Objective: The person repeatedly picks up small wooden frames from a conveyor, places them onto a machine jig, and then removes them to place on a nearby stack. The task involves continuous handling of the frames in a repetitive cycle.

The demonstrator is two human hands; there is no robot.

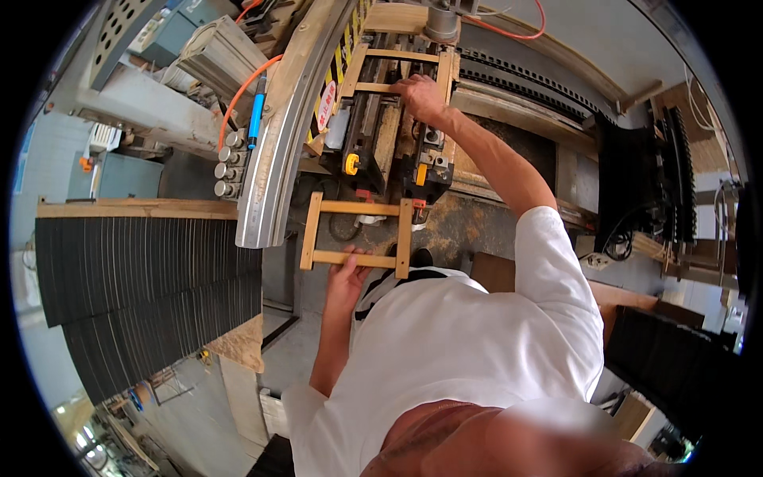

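Close to my body, my left hand (347, 274) grips the near rail of a small wooden frame (311, 232), its fingers bent round the rail. This frame is held level, just in front of the machine. Farther off, a second wooden frame (354, 71) of the same shape lies on the machine bed (389, 131). With arm stretched out, my right hand (421, 97) has its fingers closed on the crossbar of that second frame, near its right side rail. The tips of the right fingers are partly hidden.
A long metal-edged beam (274, 151) with an orange hose (246, 87) and blue air gun (256, 119) stands left of the machine. Black slatted strips (151, 278) are stacked farther left. A yellow knob (351, 164) sits on the machine's front, with sawdust (461, 226) below.
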